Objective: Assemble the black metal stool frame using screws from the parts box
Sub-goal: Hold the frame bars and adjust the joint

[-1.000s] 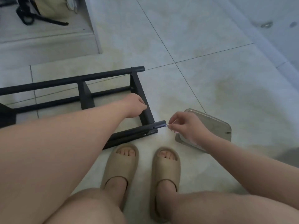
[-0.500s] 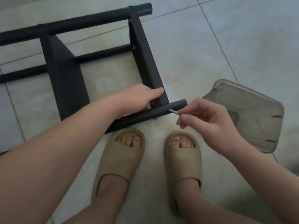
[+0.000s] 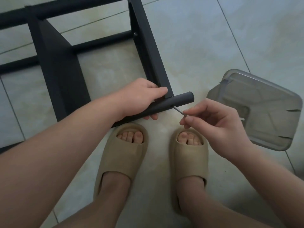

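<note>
Head view: we look down at the black frame (image 3: 62,71) lying on the tiled floor (image 3: 213,38), and its near tube (image 3: 182,99) is our landmark. Our left hand (image 3: 139,97) grips that tube just left of its open end. The thumb lies along the top against the flat bar that meets the tube, and the fingers (image 3: 152,116) curl round and show beneath it.

A small hole (image 3: 171,106) faces us in the tube's side, just short of the end. The screw (image 3: 180,111) slants from that hole down to the right, its tip at the hole's mouth; we cannot tell whether it has entered. Our right hand (image 3: 218,122), right of the tube and below its end, pinches the screw's outer end between thumb and forefinger, the other fingers loosely curled behind. Most of the shank stands bare between the fingertips and the tube.

Right of the tube, apart from it, the grey see-through box (image 3: 263,89) rests on the floor. Below the tube are two tan slippers (image 3: 125,155).
</note>
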`<act>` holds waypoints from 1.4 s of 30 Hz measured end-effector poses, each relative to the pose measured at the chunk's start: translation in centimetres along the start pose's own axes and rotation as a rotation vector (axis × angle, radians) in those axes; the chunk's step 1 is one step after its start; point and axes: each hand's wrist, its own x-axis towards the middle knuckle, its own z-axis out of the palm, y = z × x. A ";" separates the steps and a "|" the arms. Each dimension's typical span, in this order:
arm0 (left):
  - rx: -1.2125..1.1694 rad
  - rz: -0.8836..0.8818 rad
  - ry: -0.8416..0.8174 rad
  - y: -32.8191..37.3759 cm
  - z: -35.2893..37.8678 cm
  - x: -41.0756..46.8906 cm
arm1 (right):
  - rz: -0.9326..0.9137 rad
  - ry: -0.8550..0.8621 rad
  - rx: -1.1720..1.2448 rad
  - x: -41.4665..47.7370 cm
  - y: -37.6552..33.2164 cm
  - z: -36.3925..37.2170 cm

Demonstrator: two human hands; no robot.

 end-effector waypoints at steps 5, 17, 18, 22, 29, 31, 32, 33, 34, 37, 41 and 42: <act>-0.020 0.002 0.002 -0.4 -0.1 0.0 | -0.010 -0.007 -0.019 0.1 0.1 0.3; -0.057 0.010 -0.017 -1.1 -0.2 0.3 | -0.043 -0.018 -0.112 -0.2 0.6 0.7; -0.056 0.015 -0.016 -1.1 -0.2 0.3 | -0.049 -0.014 -0.128 -0.2 0.6 0.9; -0.042 0.030 -0.020 -1.2 -0.3 0.3 | -0.101 -0.029 -0.237 0.2 0.5 1.4; -0.028 0.045 0.004 -1.0 -0.3 0.5 | -0.079 0.016 -0.244 0.8 0.6 2.2; -0.025 0.047 0.016 -1.0 -0.2 0.5 | -0.063 0.029 -0.211 1.0 0.7 2.4; -0.022 0.049 0.019 -0.9 -0.2 0.5 | -0.047 0.034 -0.175 1.2 0.7 2.5; -0.018 0.050 0.022 -0.9 -0.2 0.5 | -0.030 0.037 -0.124 1.3 0.7 2.6; -0.013 0.052 0.027 -1.0 -0.3 0.5 | -0.017 0.041 -0.077 1.4 0.7 2.7; -0.001 0.058 0.039 -1.0 -0.3 0.5 | 0.003 0.060 -0.003 1.5 0.6 3.1; 0.004 0.058 0.045 -1.0 -0.3 0.5 | 0.076 0.117 0.178 1.3 0.1 3.6; 0.002 0.057 0.043 -1.0 -0.3 0.5 | 0.097 0.128 0.207 1.2 -0.1 3.7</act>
